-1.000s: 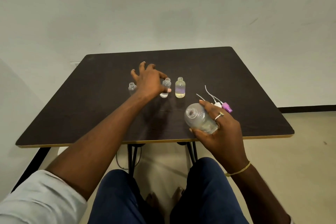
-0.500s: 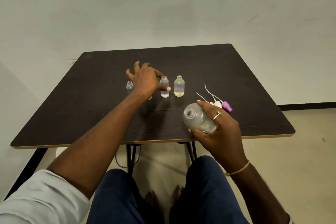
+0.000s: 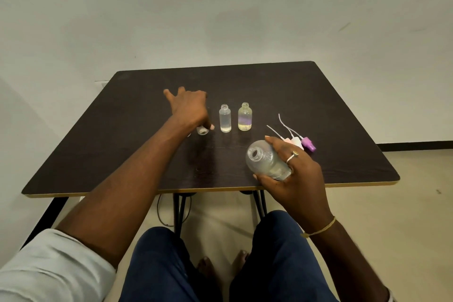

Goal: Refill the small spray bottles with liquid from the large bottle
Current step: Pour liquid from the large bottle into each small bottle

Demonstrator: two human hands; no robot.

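My left hand [image 3: 187, 109] reaches over the dark table [image 3: 318, 110] and holds a small clear bottle [image 3: 202, 130]; only the bottle's lower end shows beneath my thumb. To its right, two open small bottles stand upright: a clear one [image 3: 225, 119] with a little liquid and a yellowish one [image 3: 244, 117] about half full. Near the table's front edge, my right hand [image 3: 294, 179] grips the large clear bottle [image 3: 263, 160]. It is uncapped and tilted, its open mouth pointing up and to the left.
Several spray heads with thin dip tubes, white, pink and purple [image 3: 308, 144], lie on the table just behind my right hand. The table's front edge [image 3: 147, 193] is close to my knees. A pale wall stands behind the table.
My left hand let go of the middle clear bottle and shifted left onto another small bottle. My right hand with the large bottle has barely moved.
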